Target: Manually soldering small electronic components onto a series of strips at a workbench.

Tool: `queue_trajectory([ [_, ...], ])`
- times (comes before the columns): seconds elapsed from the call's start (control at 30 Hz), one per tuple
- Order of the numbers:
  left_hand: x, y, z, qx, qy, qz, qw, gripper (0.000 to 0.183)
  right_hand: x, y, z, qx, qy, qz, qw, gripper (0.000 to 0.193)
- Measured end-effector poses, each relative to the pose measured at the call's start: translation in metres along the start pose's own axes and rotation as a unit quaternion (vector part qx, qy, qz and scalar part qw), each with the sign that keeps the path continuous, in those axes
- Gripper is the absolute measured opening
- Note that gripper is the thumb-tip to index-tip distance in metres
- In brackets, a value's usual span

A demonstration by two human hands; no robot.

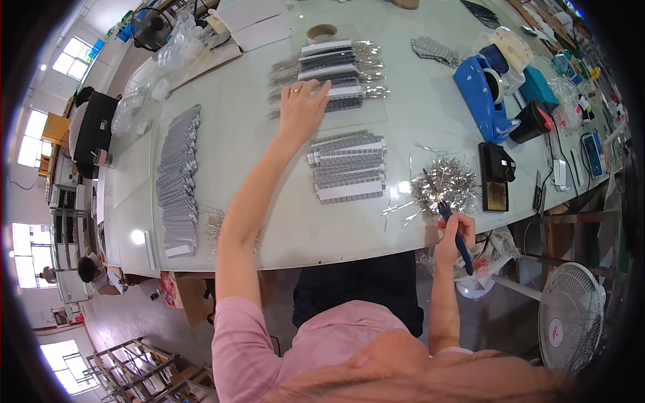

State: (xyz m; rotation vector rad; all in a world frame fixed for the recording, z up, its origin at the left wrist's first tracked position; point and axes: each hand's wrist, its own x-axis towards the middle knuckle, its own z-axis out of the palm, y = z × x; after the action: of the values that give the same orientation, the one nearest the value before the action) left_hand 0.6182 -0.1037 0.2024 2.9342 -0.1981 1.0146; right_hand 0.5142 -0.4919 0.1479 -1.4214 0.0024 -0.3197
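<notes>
My left hand (304, 111) reaches to the far middle of the table. Its fingers rest, slightly spread, on a stack of grey and white strips (336, 70) with thin silver wires sticking out at both ends. My right hand (459, 232) is closed around the dark blue handle of a soldering iron (462, 250). The iron's thin tip points into a bristling pile of short silver wires (447, 185). Between my hands lies another stack of grey segmented strips (348, 168), without long wires.
A long row of grey strips (178, 181) runs down the table's left. To the right stand a blue tape dispenser (480, 97), a black stand with a yellow sponge (497, 195) and a dark cup (532, 121). A tape roll (322, 32) lies at the back; a white fan (571, 316) stands lower right.
</notes>
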Motion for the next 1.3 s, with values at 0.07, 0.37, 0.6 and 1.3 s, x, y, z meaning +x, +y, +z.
queue_trajectory([
  [0.07,-0.014,0.026,-0.029,-0.031,-0.003,0.016,0.999,0.037,0.001,0.000,-0.001,0.000,0.002,0.005,1.000,0.010],
  [0.37,-0.130,0.127,-0.103,-0.113,-0.191,-0.003,0.975,0.047,-0.001,-0.011,0.003,0.005,-0.018,0.006,1.000,0.010],
  [0.6,-0.166,0.151,-0.135,-0.097,-0.279,-0.072,0.953,0.059,-0.003,-0.009,0.000,-0.002,-0.017,0.003,1.000,0.010],
  [1.3,-0.198,0.162,-0.132,-0.094,-0.234,-0.068,0.965,0.060,-0.021,-0.096,0.014,-0.276,-0.265,-0.096,0.919,0.007],
])
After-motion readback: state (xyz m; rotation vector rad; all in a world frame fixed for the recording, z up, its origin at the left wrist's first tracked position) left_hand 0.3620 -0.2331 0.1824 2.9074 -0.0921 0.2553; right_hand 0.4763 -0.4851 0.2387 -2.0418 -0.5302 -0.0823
